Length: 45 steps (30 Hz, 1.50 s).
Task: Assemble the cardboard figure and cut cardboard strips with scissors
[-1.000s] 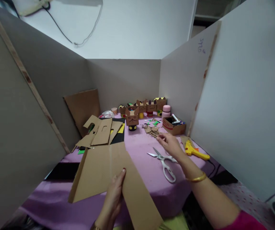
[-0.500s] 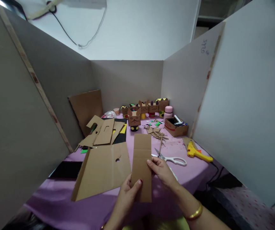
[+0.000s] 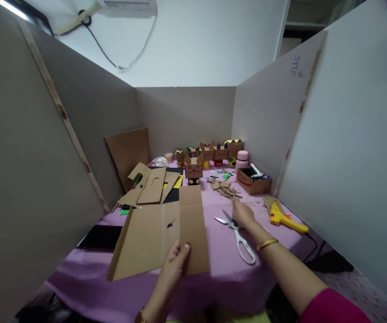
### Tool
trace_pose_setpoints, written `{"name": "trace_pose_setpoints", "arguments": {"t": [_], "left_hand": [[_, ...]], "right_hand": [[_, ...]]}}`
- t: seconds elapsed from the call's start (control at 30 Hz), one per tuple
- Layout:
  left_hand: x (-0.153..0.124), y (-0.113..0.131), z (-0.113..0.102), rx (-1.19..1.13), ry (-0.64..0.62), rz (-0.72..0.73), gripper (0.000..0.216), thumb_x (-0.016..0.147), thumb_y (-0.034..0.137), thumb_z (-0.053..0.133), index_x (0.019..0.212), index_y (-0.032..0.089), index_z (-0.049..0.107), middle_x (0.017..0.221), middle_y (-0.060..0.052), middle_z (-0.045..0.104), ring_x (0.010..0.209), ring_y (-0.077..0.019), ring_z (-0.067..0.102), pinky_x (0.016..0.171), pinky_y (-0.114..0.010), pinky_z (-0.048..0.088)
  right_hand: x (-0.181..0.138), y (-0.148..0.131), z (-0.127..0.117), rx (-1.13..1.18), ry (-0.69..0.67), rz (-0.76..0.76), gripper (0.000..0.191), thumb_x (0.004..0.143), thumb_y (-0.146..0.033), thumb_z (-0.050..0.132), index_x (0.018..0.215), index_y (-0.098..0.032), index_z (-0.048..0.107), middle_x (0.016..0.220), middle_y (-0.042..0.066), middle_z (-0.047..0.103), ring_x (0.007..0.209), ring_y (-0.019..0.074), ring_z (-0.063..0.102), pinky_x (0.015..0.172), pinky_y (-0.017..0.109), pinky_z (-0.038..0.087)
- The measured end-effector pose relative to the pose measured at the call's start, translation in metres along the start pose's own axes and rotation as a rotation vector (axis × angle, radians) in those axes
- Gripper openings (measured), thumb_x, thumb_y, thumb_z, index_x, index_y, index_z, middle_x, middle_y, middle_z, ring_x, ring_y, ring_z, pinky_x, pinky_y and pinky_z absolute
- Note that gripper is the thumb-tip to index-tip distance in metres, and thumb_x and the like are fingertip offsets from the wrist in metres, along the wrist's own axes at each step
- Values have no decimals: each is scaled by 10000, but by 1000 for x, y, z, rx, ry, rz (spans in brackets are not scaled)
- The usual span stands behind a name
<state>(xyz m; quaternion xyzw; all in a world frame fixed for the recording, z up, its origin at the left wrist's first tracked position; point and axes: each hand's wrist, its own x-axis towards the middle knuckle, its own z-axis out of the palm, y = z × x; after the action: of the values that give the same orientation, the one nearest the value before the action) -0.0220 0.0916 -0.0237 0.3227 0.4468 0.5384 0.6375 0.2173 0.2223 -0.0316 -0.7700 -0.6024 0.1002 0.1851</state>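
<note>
My left hand (image 3: 176, 258) holds a long creased cardboard strip (image 3: 193, 229), thumb on top and fingers beneath. The strip overlaps the right side of a large cardboard sheet (image 3: 146, 242) that has a small torn hole. My right hand (image 3: 243, 214) reaches forward, fingers closed round a thin cardboard sliver (image 3: 233, 195) by the scrap pile; the fingertips are partly hidden. Between my hands lie white-handled scissors (image 3: 237, 233), blades apart, one handle partly covered by my right forearm.
Cardboard scraps (image 3: 225, 188) lie ahead. Cat-faced cardboard figures (image 3: 193, 167) stand at the back. A marker box (image 3: 252, 181), pink bottle (image 3: 242, 159) and yellow glue gun (image 3: 286, 220) are on the right. Cut cardboard pieces (image 3: 151, 186) and a black tablet-like slab (image 3: 101, 237) lie left. Partitions (image 3: 186, 107) enclose the table.
My right hand has let go of the wide cardboard strip and moved forward and right to the thin sliver. My left hand still holds the wide strip, now slightly turned.
</note>
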Motion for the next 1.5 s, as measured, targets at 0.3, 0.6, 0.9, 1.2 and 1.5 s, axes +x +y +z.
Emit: {"name": "trace_pose_setpoints", "arguments": {"t": [0.3,0.6,0.9,1.2,1.5], "left_hand": [[2,3,-5,-3,-79,23,392,634,300,706,993,174,613,992,-104,705,880,-235,651,739,-310,505],[5,14,-23,98,-2,248,435,668,324,677,1060,161,580,1052,-90,682,970,-230,613,832,-321,476],[1,42,-20,372,-166,191,378,628,281,705,973,143,637,951,-94,691,857,-242,623,701,-305,497],[21,46,-34,121,264,294,556,637,171,700,1145,273,499,1003,-27,592,888,-139,581,593,-163,466],[39,15,14,-138,187,53,252,684,172,684,912,192,581,912,-52,651,580,-114,649,409,-172,476]], "right_hand": [[14,6,2,-135,-89,37,258,868,-264,531,1107,-165,538,1125,71,583,924,205,602,770,401,510],[18,18,-40,46,106,68,265,867,-262,532,1113,-162,535,1143,78,573,946,213,593,789,411,501],[-34,-21,-74,715,7,-332,389,847,-382,517,1201,-222,496,1102,44,617,815,168,608,591,262,498],[-54,-35,-44,1275,-70,-294,332,698,-491,609,770,-168,629,555,-53,518,437,71,399,358,166,266],[-57,-47,-2,1493,-104,-99,345,657,-500,645,804,-191,604,621,-42,570,452,75,461,344,142,286]]}}
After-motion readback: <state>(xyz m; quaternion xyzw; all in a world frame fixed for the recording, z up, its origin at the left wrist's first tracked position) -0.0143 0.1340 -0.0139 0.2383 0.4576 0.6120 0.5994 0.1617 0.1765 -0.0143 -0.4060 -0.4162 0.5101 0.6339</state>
